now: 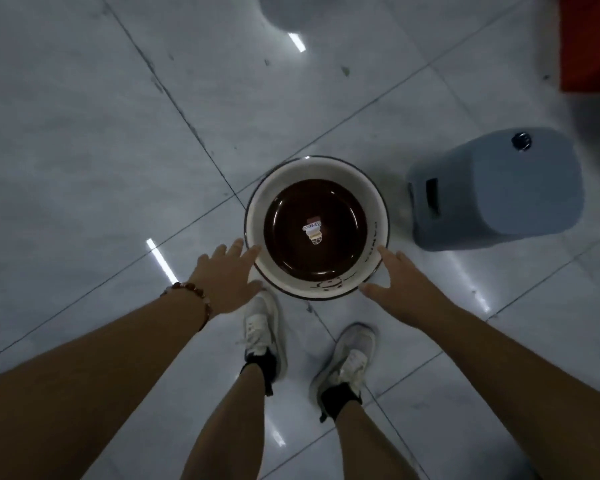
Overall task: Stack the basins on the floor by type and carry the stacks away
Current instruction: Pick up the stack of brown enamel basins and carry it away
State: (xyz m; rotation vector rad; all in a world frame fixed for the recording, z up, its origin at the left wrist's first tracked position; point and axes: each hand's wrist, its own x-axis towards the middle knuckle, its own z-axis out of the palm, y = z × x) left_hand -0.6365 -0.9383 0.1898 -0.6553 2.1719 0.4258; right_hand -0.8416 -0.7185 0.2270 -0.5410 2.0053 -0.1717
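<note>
Two bare forearms reach down from the bottom edge, their upper parts cut off. The left hand, a bead bracelet on its wrist, and the right hand spread with straight fingers either side of the basin, gripping nothing; the fingertips seem to touch its rim. The basin stands on the tiled floor just ahead of two white shoes. Its white wall may hold a second, dark brown basin nested inside; hard to tell. One grey stool lies beside it, right.
</note>
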